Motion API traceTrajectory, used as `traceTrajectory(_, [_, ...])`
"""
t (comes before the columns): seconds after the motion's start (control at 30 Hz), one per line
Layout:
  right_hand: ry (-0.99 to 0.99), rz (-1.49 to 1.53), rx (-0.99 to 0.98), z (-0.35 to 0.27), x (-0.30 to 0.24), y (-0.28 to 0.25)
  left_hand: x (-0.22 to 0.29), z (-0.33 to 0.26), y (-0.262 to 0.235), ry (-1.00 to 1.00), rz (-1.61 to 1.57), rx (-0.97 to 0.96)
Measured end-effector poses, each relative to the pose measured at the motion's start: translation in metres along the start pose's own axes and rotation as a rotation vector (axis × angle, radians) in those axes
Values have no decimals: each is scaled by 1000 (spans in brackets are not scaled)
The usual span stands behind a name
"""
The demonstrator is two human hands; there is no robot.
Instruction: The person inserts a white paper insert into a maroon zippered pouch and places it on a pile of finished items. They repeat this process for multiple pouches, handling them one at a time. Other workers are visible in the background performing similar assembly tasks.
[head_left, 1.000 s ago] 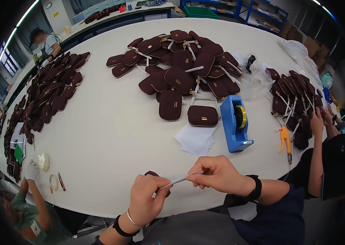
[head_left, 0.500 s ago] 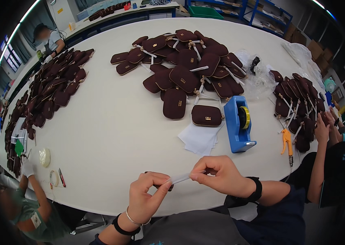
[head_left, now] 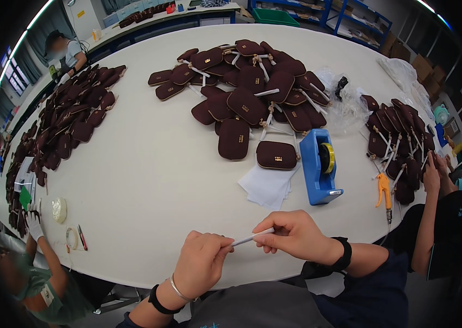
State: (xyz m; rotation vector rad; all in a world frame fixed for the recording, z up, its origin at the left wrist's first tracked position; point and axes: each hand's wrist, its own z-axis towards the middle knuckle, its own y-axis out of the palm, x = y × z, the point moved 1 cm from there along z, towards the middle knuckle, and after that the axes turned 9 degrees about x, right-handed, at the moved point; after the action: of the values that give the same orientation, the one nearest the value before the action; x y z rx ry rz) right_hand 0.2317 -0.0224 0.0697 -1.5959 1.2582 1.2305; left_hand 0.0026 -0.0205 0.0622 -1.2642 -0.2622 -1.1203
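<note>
Near the table's front edge, my left hand [head_left: 202,261] and my right hand [head_left: 295,236] pinch the two ends of a thin rolled white paper strip [head_left: 248,239]. It slants slightly up to the right, above the tabletop. My left fingers curl over its left end and hide it. Beyond my hands, a dark brown zip pouch [head_left: 277,155] lies on loose white paper sheets [head_left: 266,188]. Just right of it stands a blue tape dispenser [head_left: 310,169] with a yellow tape roll [head_left: 326,158].
A heap of brown pouches [head_left: 247,104], several with white-wrapped pulls, covers the far middle. More pouches lie at the left [head_left: 72,120] and right [head_left: 397,131]. An orange air gun [head_left: 384,191] and clear plastic bags [head_left: 345,106] lie rightward. Co-workers' hands [head_left: 34,224] work at both sides.
The paper strip looks narrower and more tightly rolled. My left hand has turned over it, its fingers now curled. The left co-worker's gloved hand has shifted.
</note>
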Motion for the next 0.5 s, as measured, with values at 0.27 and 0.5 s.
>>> traceTrajectory(0.27, [90,154,-66,2,2,-2,1,-7,-6,-505,-479,24])
traceTrajectory(0.5, [27,155,-33,-1,17,-4,-1,3,1,-380,-463,-1])
